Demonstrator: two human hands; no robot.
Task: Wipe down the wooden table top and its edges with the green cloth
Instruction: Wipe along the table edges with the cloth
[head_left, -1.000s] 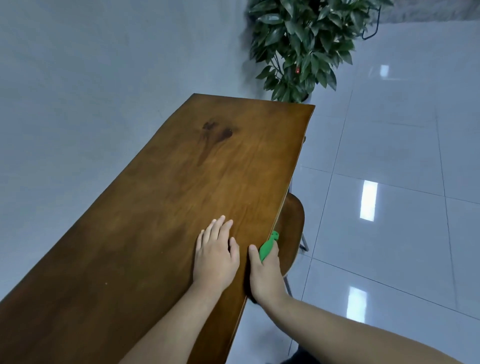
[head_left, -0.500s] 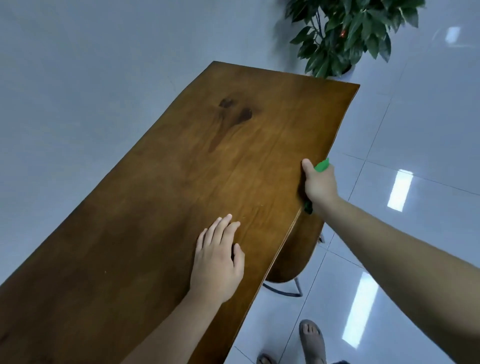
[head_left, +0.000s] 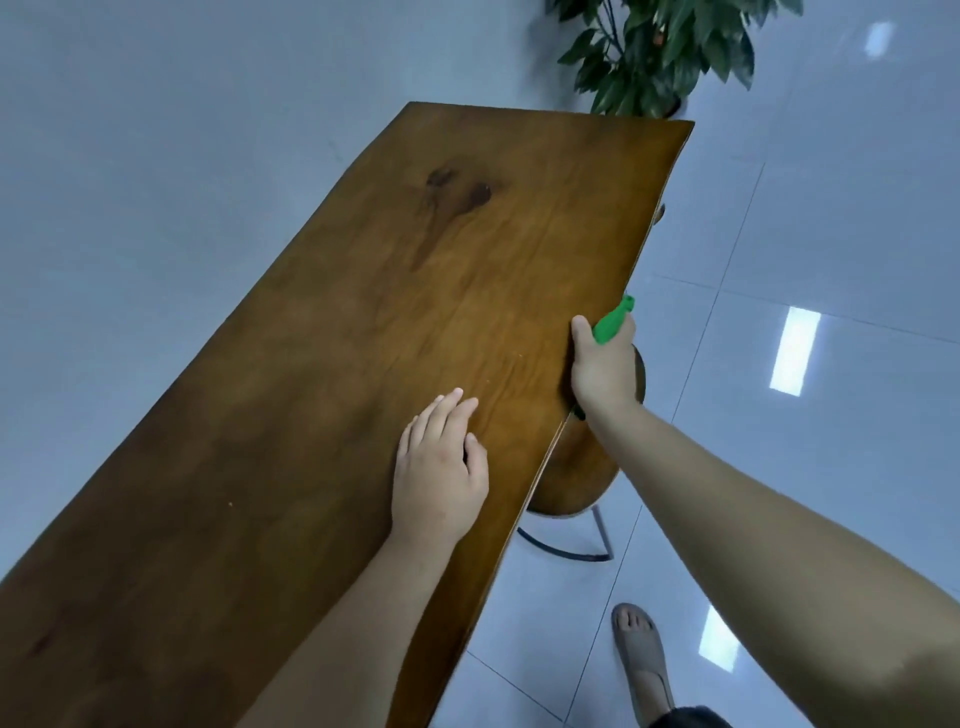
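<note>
A long wooden table top (head_left: 322, 374) runs from the lower left to the upper right, with a dark knot near its far end. My right hand (head_left: 602, 366) grips the table's right edge, thumb on top, shut on the green cloth (head_left: 612, 323), of which only a small tip shows above the fingers. My left hand (head_left: 439, 470) lies flat on the table top near that same edge, fingers together, holding nothing.
A round wooden stool (head_left: 576, 473) on a metal frame stands under the right edge. A potted plant (head_left: 660, 52) sits beyond the far end. My sandalled foot (head_left: 641, 660) is on the glossy tiled floor (head_left: 810, 218).
My right hand slid the cloth away along the right edge from beside my left hand, then came a little way back. My left hand stayed flat on the table.
</note>
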